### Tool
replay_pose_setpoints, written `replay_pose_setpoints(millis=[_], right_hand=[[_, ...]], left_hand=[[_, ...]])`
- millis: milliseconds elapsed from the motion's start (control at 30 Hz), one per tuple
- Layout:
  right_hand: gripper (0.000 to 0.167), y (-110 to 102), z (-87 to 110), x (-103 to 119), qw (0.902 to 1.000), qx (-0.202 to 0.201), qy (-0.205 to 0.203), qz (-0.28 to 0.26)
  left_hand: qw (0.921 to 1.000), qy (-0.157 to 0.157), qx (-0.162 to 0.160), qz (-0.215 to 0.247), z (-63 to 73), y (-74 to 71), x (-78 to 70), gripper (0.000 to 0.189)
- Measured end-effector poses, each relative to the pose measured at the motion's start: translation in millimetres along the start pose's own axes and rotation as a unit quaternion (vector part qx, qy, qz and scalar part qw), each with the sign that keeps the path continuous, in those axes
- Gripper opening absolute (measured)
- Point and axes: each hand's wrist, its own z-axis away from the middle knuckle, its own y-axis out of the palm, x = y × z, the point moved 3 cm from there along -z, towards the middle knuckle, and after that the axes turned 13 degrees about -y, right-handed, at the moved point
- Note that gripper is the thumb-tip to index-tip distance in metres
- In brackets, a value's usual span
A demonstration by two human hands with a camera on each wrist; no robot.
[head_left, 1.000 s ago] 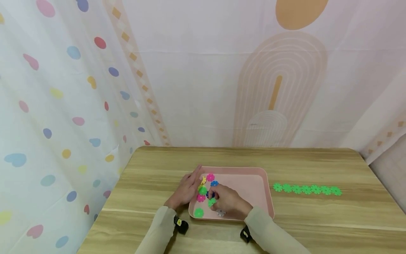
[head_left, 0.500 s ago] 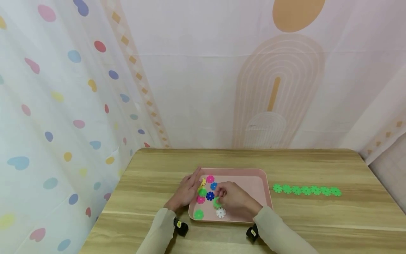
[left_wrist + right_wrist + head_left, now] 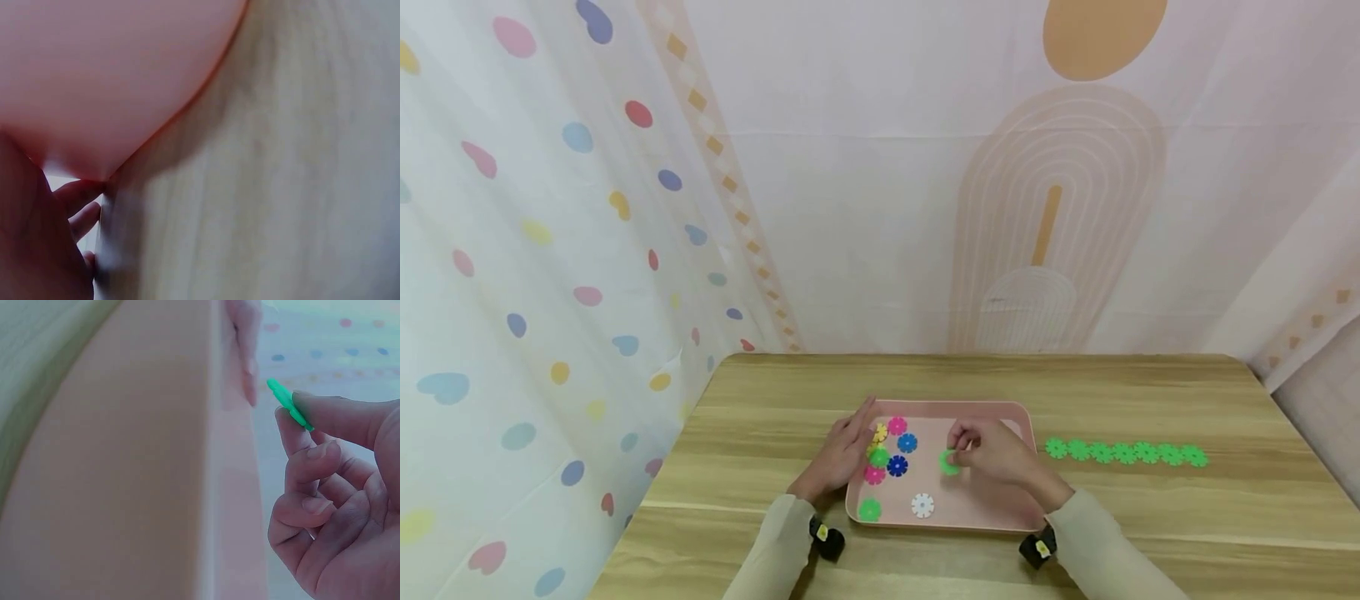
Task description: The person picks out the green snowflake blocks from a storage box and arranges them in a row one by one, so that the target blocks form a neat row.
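Fingertips and thumb of my right hand (image 3: 996, 452) pinch a green notched plastic disc (image 3: 949, 463) above the middle of the pink tray (image 3: 955, 409). In the right wrist view the disc (image 3: 289, 404) is seen edge-on, with the other fingers curled below. My left hand (image 3: 838, 454) holds the tray's left side, thumb inside the rim and fingers outside. Near it lie yellow, pink and blue discs, with a green disc (image 3: 878, 457) on top of others. A dark blue disc (image 3: 897, 466), a white disc (image 3: 922, 505) and another green disc (image 3: 870, 510) lie closer to the front.
On the wooden table (image 3: 1150, 517), right of the tray, a row of several green discs (image 3: 1124, 452) runs sideways, joined or touching. Patterned curtains (image 3: 850, 208) hang behind and to the left of the table.
My right hand has moved right, carrying the green disc from the cluster at the left to mid-tray. The white disc is now fully visible. My left hand has stayed on the tray.
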Motion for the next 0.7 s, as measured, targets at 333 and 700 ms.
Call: replay_pose_setpoints(millis=[333, 700], right_hand=[[0.01, -46, 23.7, -12, 0.9983, -0.034, 0.013, -0.045], [0.021, -101, 63.1, -33, 0.9944, -0.082, 0.064, -0.013]], left_hand=[[1.0, -0.001, 0.002, 0.003, 1.6, -0.6, -0.5, 0.058], [0.9999, -0.013, 0.006, 0.006, 2.5, -0.5, 0.1, 0.059]])
